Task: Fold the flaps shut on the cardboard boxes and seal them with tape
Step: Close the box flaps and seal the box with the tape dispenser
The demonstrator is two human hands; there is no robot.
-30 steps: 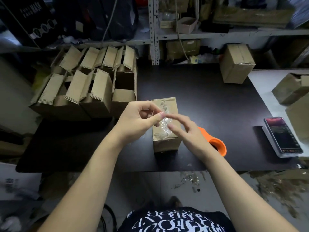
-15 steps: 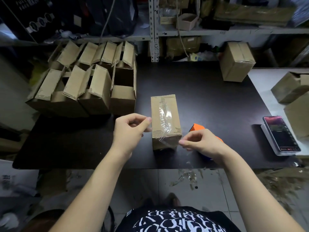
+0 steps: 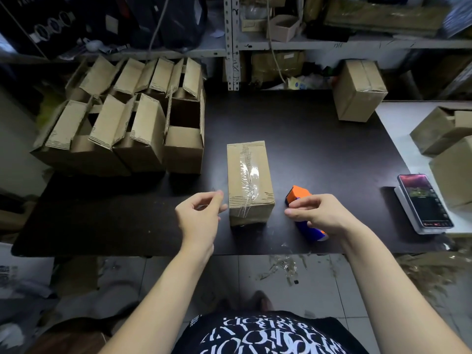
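Right grip (image 3: 322, 215) grasps tape dispenser (image 3: 299, 194), left grip (image 3: 201, 217) loose, taped box (image 3: 249, 175) standing between them

One head-worn camera is looking forward and down, close over the cardboard box (image 3: 249, 175). Shelving (image 3: 232, 47) is showing at 12 o'clock, the wearer's shirt (image 3: 255, 335) at 6 o'clock.

A shut cardboard box (image 3: 258, 159) stands mid-frame on the tabletop (image 3: 319, 149), with wrinkled clear tape (image 3: 249, 175) along its top seam and down its near face. An orange-and-blue tape dispenser (image 3: 298, 194) lies just right of it. Open-flapped boxes (image 3: 122, 139) crowd the upper left.
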